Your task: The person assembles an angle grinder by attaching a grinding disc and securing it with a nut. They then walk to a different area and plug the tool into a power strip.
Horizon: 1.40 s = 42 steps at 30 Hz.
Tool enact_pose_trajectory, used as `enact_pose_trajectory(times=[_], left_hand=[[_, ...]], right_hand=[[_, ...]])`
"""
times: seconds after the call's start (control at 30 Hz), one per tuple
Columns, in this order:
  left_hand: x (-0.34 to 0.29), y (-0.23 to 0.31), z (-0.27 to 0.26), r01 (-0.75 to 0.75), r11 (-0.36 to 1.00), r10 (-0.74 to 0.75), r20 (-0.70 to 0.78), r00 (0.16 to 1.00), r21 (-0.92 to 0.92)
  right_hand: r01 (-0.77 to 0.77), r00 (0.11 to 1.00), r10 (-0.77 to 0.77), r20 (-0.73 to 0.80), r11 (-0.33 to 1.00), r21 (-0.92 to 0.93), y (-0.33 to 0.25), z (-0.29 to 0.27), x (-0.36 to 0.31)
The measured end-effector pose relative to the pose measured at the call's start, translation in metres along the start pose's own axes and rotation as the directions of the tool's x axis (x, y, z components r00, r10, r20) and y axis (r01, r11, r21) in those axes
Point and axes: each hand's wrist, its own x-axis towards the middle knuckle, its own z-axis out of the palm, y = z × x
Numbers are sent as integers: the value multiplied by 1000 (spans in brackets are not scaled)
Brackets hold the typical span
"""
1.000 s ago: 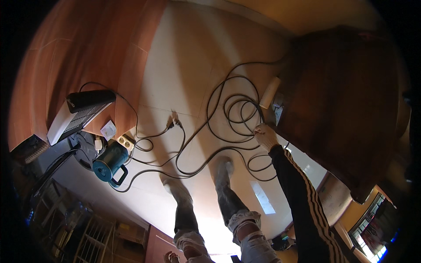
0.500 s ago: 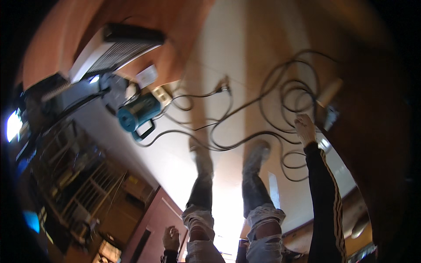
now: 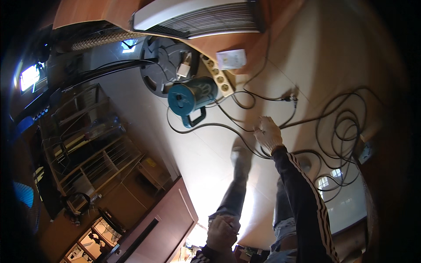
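Observation:
My right hand point(image 3: 268, 133) reaches out over the floor with its fingers curled in, and a black cable point(image 3: 210, 125) runs beneath or beside it. Whether the fingers touch that cable is hidden. Close to my knee, my left hand point(image 3: 222, 232) is closed, its contents not visible. A teal jug with a handle point(image 3: 182, 100) lies or stands left of my right hand. Behind it a white power strip point(image 3: 223, 84) with several sockets leans against a wooden edge. A black plug point(image 3: 290, 97) lies on the floor further out.
Loops of black cable point(image 3: 346, 125) spread over the floor at right. A slatted heater-like unit point(image 3: 201, 19) sits at the top near a white packet point(image 3: 231, 59). A round dark base point(image 3: 153, 65) stands behind the jug. At lower left are a wire rack point(image 3: 94, 168) and a reddish door point(image 3: 162, 225).
My right hand has moved left, away from the cable coils toward the jug. My left hand has risen and moved right in front of my leg. The whole view has shifted.

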Motion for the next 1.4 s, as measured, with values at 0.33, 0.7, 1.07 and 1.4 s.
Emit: enact_pose_trajectory(times=[0.33, 0.7, 1.07, 1.4], left_hand=[[19, -31, -56, 198, 978, -183, 176, 967, -68], [21, -58, -77, 307, 945, -283, 193, 940, -113], [157, -59, -57, 73, 975, -51, 107, 993, -209], [453, -49, 5, -300, 934, 271, -163, 949, -196]], right_hand=[[35, 996, -58, -74, 960, -278, -92, 107, 151], [-117, 990, 70, -121, 889, -443, -72, 132, 152], [-137, 982, 111, -155, 976, -167, -69, 70, 29], [6, 993, -20, -116, 992, -123, -102, 16, -45]])
